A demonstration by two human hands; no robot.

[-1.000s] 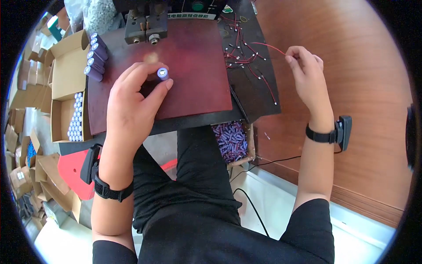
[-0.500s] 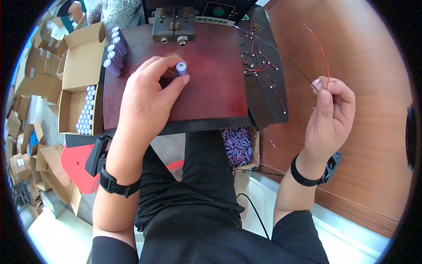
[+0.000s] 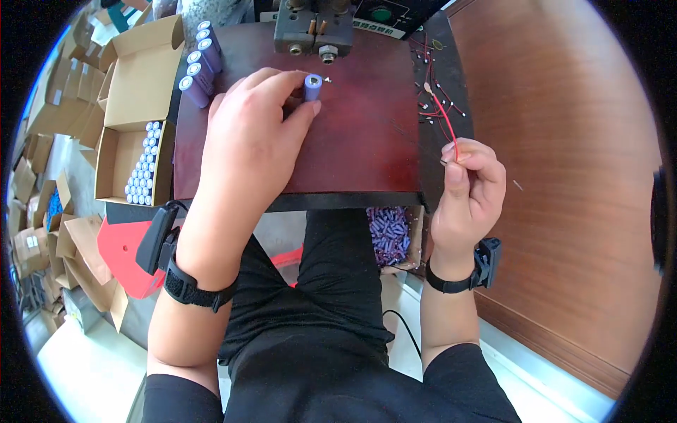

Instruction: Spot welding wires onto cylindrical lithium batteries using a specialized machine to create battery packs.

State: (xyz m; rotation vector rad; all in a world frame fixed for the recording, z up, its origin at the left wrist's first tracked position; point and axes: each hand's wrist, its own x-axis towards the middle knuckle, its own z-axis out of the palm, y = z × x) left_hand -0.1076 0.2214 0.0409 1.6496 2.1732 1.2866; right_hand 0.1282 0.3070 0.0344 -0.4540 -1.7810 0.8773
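My left hand (image 3: 250, 134) is over the dark red board, its thumb and fingers closed around a purple cylindrical battery cell (image 3: 312, 89) whose round end faces up. A small whitish bit sticks out beside the cell's top. Off the board's right edge, my right hand (image 3: 469, 197) pinches a red wire (image 3: 444, 117) between thumb and fingertips. The wire points up and to the left, with a small pale piece at its far end. Whether the black wire is still in that pinch, I cannot make out. Beyond the cell is the metal head (image 3: 314, 32) of a bench machine.
Several purple cells (image 3: 201, 67) stand in a row at the board's (image 3: 367, 151) far left. An open cardboard box (image 3: 113, 158) of cells is left of it. Red and black wires (image 3: 441, 95) lie on the right. A carton of purple cells (image 3: 388, 236) sits below the board.
My right hand has come left and a little nearer with the red wire. The left hand and cell appear slightly farther right and up, as the whole view has shifted too.
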